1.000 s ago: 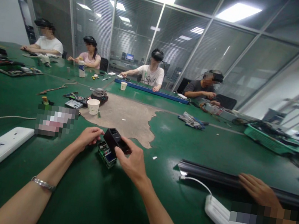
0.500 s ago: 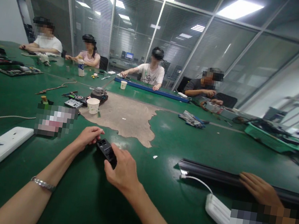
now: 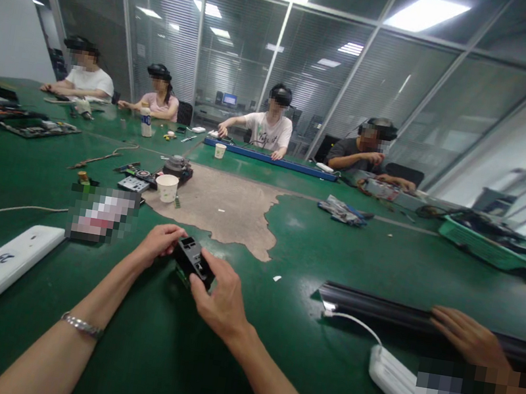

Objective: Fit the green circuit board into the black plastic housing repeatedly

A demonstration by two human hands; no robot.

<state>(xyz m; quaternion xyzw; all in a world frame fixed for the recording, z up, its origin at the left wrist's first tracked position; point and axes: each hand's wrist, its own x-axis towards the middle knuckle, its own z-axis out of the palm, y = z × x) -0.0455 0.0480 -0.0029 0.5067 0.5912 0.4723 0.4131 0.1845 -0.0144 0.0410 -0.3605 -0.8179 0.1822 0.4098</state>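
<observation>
A small black plastic housing (image 3: 193, 258) with rectangular cut-outs sits tilted between my hands, just above the green table. A bit of green, perhaps a circuit board, shows along its lower edge. My right hand (image 3: 223, 290) grips the near right end, thumb on the close side and fingers over the top. At the far left end, my left hand (image 3: 159, 244) has its fingers pinched together against the housing's corner. What lies under the housing and inside the left fingertips is hidden.
Left lie a white power bank (image 3: 3, 262) and a pixelated object (image 3: 103, 215). Ahead are a paper cup (image 3: 167, 189), a brown sheet (image 3: 226, 208) and gloves (image 3: 343, 210). At right, another person's hand (image 3: 470, 336) rests on a long black bar (image 3: 376, 305). Several people sit opposite.
The black housing has turned in my hands, so its top face shows more and green appears beneath it. My right hand has shifted slightly with it. The whole view has moved a little.
</observation>
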